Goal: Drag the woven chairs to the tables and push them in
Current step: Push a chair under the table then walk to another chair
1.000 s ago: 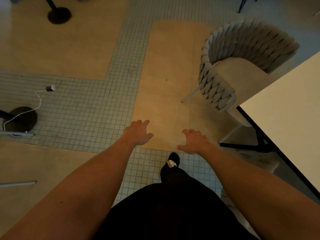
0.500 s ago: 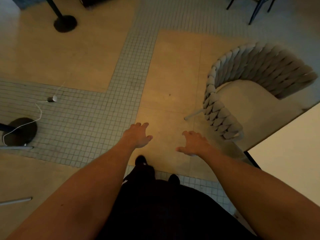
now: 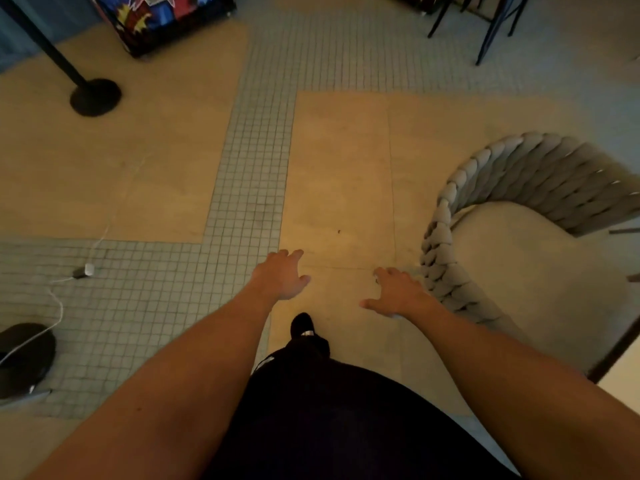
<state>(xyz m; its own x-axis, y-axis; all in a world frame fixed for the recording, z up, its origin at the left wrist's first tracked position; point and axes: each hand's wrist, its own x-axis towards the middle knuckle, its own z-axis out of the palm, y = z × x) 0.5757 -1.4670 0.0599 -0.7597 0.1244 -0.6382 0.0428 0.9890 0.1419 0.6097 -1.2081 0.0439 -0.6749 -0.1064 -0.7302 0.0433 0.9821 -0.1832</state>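
A grey woven chair (image 3: 519,237) with a pale seat cushion stands at the right, its front tucked under the corner of a white table (image 3: 620,389) with a black frame. My right hand (image 3: 398,294) hovers with fingers spread just left of the chair's woven armrest, not touching it. My left hand (image 3: 282,275) is held out over the tan floor, fingers apart and holding nothing. Both forearms reach forward from the bottom of the view.
A black stanchion base (image 3: 95,97) stands far left, another round base (image 3: 24,358) at the left edge with a white cable and plug (image 3: 85,271) on the tiled strip. A colourful cabinet (image 3: 166,19) and dark chair legs (image 3: 485,29) are at the back.
The view has shifted left and forward: the chair and table slid toward the right edge. My right hand now sits closer to the chair's armrest. Both hands stay spread and hold nothing.
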